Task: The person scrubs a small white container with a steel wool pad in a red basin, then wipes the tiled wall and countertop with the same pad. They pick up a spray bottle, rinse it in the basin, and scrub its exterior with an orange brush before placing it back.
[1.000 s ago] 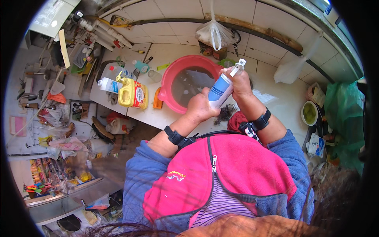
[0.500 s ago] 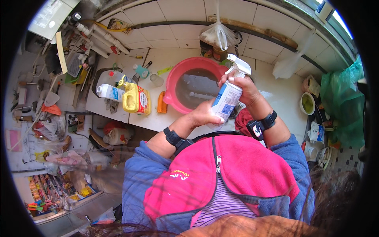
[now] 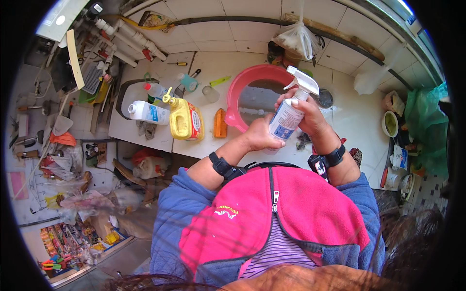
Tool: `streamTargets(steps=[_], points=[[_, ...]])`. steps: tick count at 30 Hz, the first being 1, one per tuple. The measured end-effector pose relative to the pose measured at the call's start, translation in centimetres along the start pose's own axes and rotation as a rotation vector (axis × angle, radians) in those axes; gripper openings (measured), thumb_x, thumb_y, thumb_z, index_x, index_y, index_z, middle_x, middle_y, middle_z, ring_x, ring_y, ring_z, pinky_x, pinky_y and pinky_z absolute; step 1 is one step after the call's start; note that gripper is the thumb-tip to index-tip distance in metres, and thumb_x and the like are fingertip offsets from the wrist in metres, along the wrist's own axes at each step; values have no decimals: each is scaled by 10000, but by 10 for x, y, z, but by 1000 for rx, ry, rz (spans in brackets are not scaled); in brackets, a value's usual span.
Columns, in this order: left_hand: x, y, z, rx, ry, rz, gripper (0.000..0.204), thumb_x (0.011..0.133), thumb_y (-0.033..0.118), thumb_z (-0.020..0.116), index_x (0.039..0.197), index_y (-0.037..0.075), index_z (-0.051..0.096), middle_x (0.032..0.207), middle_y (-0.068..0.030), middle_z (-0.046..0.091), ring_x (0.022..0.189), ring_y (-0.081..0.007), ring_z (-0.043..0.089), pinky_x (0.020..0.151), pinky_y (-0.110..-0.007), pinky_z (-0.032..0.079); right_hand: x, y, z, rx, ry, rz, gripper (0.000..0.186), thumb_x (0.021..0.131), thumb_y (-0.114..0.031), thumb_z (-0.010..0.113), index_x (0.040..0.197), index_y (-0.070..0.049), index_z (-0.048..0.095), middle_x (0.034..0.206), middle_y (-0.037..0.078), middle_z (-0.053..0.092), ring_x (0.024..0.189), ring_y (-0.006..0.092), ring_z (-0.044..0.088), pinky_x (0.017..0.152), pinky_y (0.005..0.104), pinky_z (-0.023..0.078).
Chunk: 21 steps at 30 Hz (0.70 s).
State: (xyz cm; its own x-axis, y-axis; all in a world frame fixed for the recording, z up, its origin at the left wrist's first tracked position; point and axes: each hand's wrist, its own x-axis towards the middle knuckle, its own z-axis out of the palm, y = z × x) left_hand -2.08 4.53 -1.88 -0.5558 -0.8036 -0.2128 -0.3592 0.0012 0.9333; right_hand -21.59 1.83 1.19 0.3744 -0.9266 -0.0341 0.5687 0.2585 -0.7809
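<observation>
Between my two hands is a white spray bottle (image 3: pixel 288 115) with a blue-printed label and a white trigger head, tilted over the counter's front part. My left hand (image 3: pixel 261 135) is closed round its lower part, with the thumb across the label near the base. Higher up, my right hand (image 3: pixel 311 115) grips the bottle just below the trigger head. Right behind the bottle stands a pink basin (image 3: pixel 235 92) holding murky grey water. A dark wet clump (image 3: pixel 304 140) lies on the counter beside my right wrist.
Left of the basin are an orange block-shaped thing (image 3: pixel 220 123), a yellow jug (image 3: pixel 180 121) and a white bottle (image 3: pixel 145 112). A clear cup (image 3: pixel 210 94) stands behind them. A plastic bag (image 3: pixel 297 40) hangs at the back wall. To the right sits a bowl (image 3: pixel 390 123) with green contents.
The view has shifted, so the counter things appear farther right. Both hands still hold the spray bottle, and the red cloth near my right wrist is now mostly out of sight.
</observation>
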Motion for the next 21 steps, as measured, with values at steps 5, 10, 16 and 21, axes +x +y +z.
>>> streamTargets(steps=[5, 10, 16, 21], points=[[-12, -4, -10, 180, 77, -101, 831, 577, 398, 837, 1228, -6, 515, 1066, -213, 673, 998, -345, 667, 879, -396, 518, 15, 22, 16, -158, 232, -73, 260, 812, -135, 711, 1026, -38, 601, 941, 117, 674, 828, 204, 671, 740, 332, 550], [-22, -5, -28, 290, 183, -41, 824, 584, 400, 830, 1226, 0, 501, 1025, -227, 683, 963, -378, 677, 844, -416, 532, 21, 28, 24, -218, 71, -168, 390, 842, -195, 706, 1176, -30, 590, 1101, 88, 650, 1018, 192, 625, 886, 369, 503], [-31, -4, -45, 202, 181, 71, 867, 587, 393, 849, 1261, -5, 478, 1104, -229, 654, 1039, -372, 651, 901, -413, 511, 19, 32, 28, -1, -260, 51, 1070, 617, -427, 912, 1447, -65, 343, 1389, 134, 511, 1271, 270, 523, 1086, 440, 406], [-23, -5, -47, 160, 206, 150, 979, 586, 417, 853, 1351, -18, 424, 1200, -244, 613, 1123, -366, 616, 952, -399, 490, 24, 41, 21, -118, -237, 81, 940, 626, -330, 902, 1374, -56, 404, 1295, 111, 569, 1207, 237, 565, 1059, 391, 430]])
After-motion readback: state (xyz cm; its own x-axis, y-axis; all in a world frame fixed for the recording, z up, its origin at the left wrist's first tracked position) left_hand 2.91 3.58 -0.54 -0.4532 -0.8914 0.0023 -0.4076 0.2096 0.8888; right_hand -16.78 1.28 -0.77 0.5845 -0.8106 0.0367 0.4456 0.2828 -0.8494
